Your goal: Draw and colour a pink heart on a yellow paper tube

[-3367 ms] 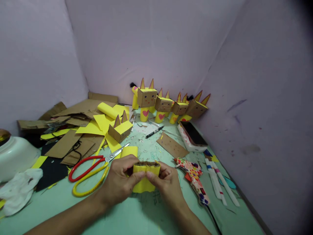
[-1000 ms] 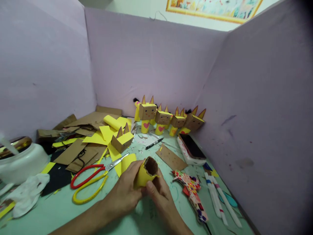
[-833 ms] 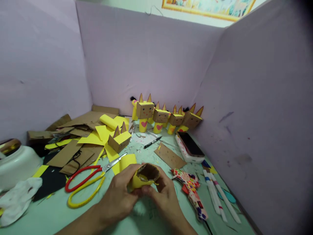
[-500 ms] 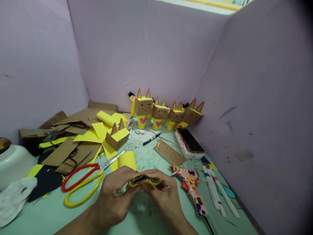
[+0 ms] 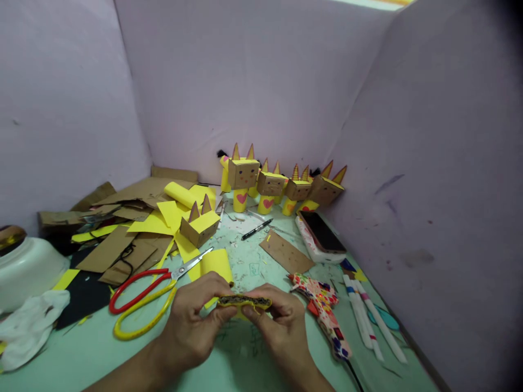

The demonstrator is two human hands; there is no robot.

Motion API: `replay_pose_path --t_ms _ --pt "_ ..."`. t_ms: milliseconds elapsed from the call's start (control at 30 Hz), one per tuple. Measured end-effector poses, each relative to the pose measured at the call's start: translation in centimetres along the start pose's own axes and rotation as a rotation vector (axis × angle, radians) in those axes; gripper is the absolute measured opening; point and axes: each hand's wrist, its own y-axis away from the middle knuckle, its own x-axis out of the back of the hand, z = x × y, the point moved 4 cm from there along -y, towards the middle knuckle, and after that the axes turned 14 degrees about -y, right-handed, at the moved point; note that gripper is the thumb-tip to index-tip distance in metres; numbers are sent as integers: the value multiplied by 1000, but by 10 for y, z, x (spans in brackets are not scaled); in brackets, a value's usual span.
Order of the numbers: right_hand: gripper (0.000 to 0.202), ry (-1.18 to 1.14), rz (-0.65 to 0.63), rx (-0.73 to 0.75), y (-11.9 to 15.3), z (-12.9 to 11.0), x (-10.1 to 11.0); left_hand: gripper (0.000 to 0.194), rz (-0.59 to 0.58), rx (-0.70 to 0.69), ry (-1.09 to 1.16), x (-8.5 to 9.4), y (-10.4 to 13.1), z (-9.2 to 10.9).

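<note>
We record a littered pale-green tabletop (image 5: 93,356) between lilac walls (image 5: 261,81). Above its front centre, our left hand (image 5: 198,324) and right hand (image 5: 284,321) pinch a yellow paper-wrapped brown cardboard tube (image 5: 245,301) between thumbs and fingers, partly hiding its sides. A rounded white pot (image 5: 30,272) is cut off at left. The tube's mouth, round one second ago, is pressed nearly flat.

Scissors (image 5: 176,274) with one red and one yellow handle lie on the green tabletop (image 5: 81,354), left. A phone (image 5: 322,231), screen dark, rests atop a white object (image 5: 322,255) near the right wall (image 5: 449,163). A floral-patterned glue gun (image 5: 324,314) lies beside white markers (image 5: 358,312) with coloured bands. Far left, a crumpled white cloth (image 5: 36,324) lies before a rounded white container (image 5: 30,275).
</note>
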Motion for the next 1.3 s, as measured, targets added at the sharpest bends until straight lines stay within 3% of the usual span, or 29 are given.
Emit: replay_pose_path --t_ms 267,533,667,867,1300 --pt "23 -18 -41 52 0 -4 0 8 -5 -57 63 0 3 1" --pt "15 -36 -7 -44 -2 -1 2 9 -63 47 80 -3 2 -7" --pt "9 -64 53 -227 -1 9 5 22 -48 220 93 -8 1 -15" --pt "27 -129 90 -392 -2 27 10 36 -137 588 215 -21 -3 -24" --pt "29 -139 89 -393 -4 31 11 34 -131 620 178 -20 -4 -22"
